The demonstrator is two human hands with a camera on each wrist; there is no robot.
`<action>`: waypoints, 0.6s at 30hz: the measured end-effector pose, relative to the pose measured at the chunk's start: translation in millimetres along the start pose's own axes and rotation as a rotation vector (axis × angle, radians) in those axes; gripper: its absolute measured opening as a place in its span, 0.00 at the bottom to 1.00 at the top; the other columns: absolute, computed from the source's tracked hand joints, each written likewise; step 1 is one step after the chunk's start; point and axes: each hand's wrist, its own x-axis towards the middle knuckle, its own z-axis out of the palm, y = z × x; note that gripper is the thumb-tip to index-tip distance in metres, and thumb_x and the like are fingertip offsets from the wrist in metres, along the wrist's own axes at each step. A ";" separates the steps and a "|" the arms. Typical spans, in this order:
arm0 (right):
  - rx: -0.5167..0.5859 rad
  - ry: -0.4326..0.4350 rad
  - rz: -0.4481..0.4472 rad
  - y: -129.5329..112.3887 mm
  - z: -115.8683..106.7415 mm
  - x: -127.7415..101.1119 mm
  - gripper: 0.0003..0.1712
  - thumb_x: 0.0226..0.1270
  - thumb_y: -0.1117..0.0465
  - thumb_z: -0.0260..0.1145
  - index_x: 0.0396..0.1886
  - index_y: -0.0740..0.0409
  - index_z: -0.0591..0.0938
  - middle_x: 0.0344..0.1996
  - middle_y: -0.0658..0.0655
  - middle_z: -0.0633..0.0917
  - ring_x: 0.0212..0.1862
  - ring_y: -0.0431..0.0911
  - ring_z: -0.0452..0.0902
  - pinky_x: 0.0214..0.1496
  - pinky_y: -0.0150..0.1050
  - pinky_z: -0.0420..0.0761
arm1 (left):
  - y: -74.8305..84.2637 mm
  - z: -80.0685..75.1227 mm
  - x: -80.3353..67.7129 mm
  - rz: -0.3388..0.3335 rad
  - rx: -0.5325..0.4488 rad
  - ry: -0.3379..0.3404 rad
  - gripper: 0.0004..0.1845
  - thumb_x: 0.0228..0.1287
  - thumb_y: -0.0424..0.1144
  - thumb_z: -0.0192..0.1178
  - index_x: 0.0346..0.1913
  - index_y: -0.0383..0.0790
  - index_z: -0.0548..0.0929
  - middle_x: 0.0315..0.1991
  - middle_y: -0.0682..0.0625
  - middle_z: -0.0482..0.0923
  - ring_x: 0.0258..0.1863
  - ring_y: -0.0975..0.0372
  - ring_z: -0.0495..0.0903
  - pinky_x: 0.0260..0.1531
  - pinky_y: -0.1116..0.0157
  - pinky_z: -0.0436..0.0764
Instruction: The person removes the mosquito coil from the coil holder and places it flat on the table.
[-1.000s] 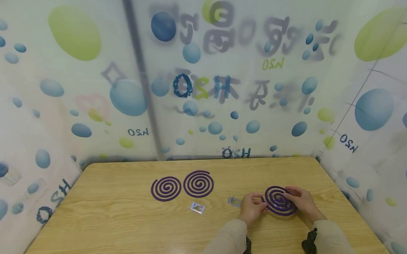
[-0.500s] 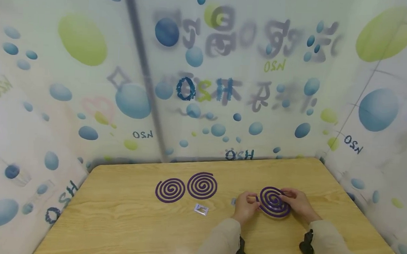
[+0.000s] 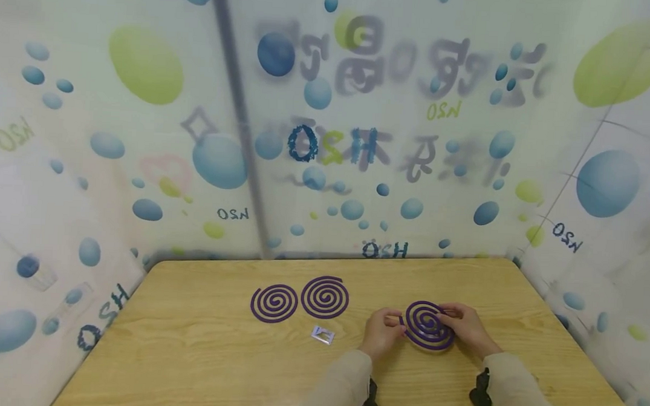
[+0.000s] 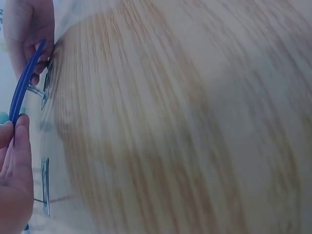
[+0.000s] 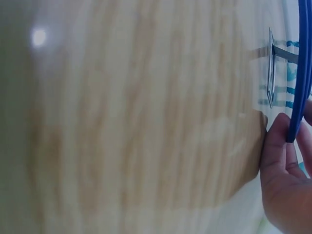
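Observation:
A purple mosquito coil (image 3: 430,322) is held between both hands, just over the table and slightly tilted. My left hand (image 3: 380,334) pinches its outer end between thumb and fingers. At the opposite side, my right hand (image 3: 468,330) grips the coil with the thumb on top. Edge-on in the left wrist view, the coil (image 4: 20,90) has a small metal coil stand (image 4: 46,90) beneath it, whose prong points up at the coil. Another stand (image 4: 45,187) lies beside my left hand; in the head view the hand hides it. The right wrist view shows a stand (image 5: 271,73) under the coil too.
Two more purple coils, one on the left (image 3: 274,302) and one on the right (image 3: 326,297), lie flat towards the back of the wooden table (image 3: 199,337). A metal stand (image 3: 323,334) lies in front of them. Printed curtains (image 3: 324,227) surround the table's back and sides.
Both hands have shifted left over the table with the coil between them. The stand near my left hand has gone out of sight behind it in the head view.

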 end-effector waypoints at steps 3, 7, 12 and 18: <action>0.019 -0.001 -0.002 -0.5 2.4 -0.8 0.20 0.59 0.68 0.59 0.48 0.79 0.71 0.40 0.71 0.78 0.42 0.57 0.76 0.41 0.39 0.80 | -0.5 -5.6 0.0 -0.017 0.000 -0.031 0.15 0.48 0.17 0.58 0.43 0.24 0.75 0.27 0.39 0.80 0.26 0.52 0.81 0.27 0.66 0.83; 0.028 -0.008 -0.012 -1.5 4.2 -2.3 0.20 0.59 0.68 0.60 0.48 0.79 0.71 0.39 0.70 0.79 0.41 0.55 0.77 0.39 0.37 0.80 | -0.7 -10.4 0.5 -0.038 0.004 -0.057 0.15 0.48 0.17 0.58 0.43 0.24 0.76 0.26 0.42 0.80 0.26 0.55 0.81 0.28 0.67 0.83; 0.019 -0.008 -0.025 -3.0 4.6 -5.1 0.21 0.60 0.67 0.60 0.48 0.79 0.71 0.38 0.70 0.80 0.39 0.53 0.78 0.37 0.34 0.79 | -2.0 -13.3 1.8 -0.024 0.024 -0.068 0.14 0.48 0.18 0.59 0.42 0.25 0.76 0.24 0.44 0.80 0.25 0.56 0.81 0.27 0.68 0.82; 0.015 -0.030 -0.025 -3.4 5.0 -6.6 0.21 0.60 0.66 0.61 0.49 0.77 0.71 0.37 0.68 0.80 0.37 0.50 0.78 0.36 0.34 0.79 | -3.3 -16.3 2.0 -0.016 0.038 -0.073 0.15 0.48 0.18 0.59 0.42 0.25 0.77 0.23 0.46 0.79 0.23 0.59 0.80 0.26 0.69 0.82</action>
